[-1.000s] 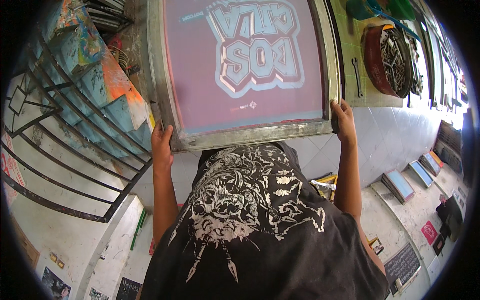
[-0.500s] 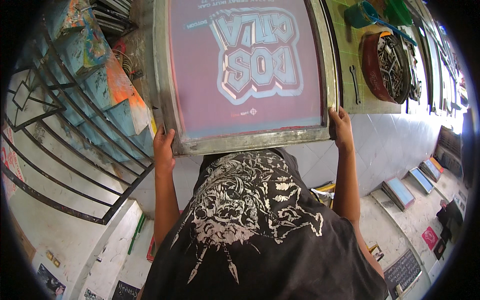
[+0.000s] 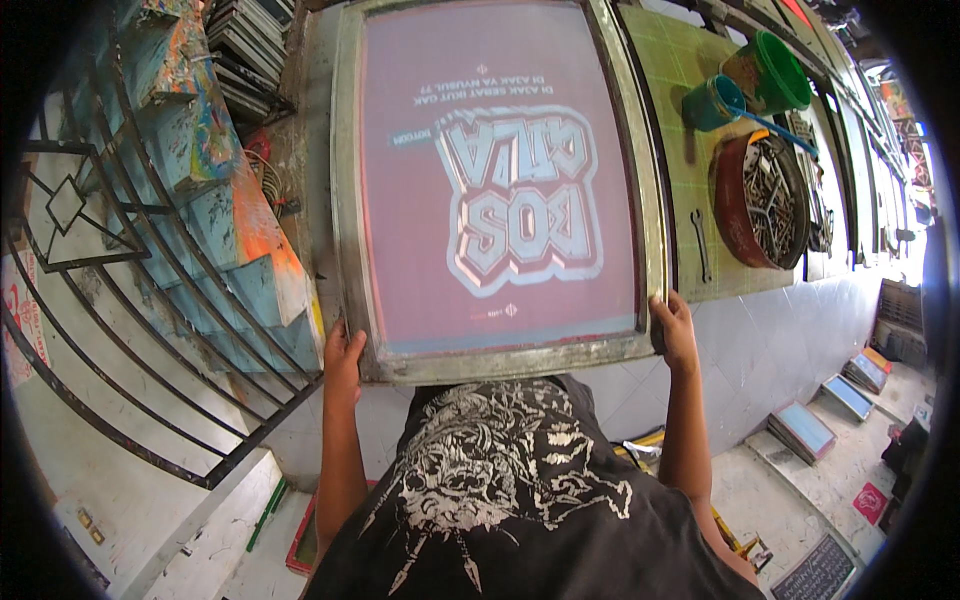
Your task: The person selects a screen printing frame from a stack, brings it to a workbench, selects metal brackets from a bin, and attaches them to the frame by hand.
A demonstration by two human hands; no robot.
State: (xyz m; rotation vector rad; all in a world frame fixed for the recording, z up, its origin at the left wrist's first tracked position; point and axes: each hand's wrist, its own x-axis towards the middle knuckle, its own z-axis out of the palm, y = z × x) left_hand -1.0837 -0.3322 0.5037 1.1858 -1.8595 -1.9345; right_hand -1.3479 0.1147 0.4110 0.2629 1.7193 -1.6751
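Note:
A metal-framed printing screen [image 3: 510,370] with pinkish mesh and pale blue stencilled lettering lies in front of me, its near edge just past my dark printed shirt [image 3: 500,520]. My left hand [image 3: 343,355] is closed round the frame's near left corner. At the near right corner, my right hand [image 3: 675,330] grips the frame too, fingers curled on its side. Beside the screen on the right is a green cutting-mat surface [image 3: 665,120] bearing a wrench [image 3: 700,245].
The right-hand surface also holds a red round tin of bolts [image 3: 750,205], a teal cup [image 3: 712,105] and a green bucket [image 3: 770,75]. Paint-stained blue steps [image 3: 200,270] and a black metal railing [image 3: 120,330] are on the left. Framed screens [image 3: 800,430] lean low at right.
The view has shifted, so the screen, both hands and surroundings appear lower, and more of the screen's far part shows. Both hands keep their grip on the frame.

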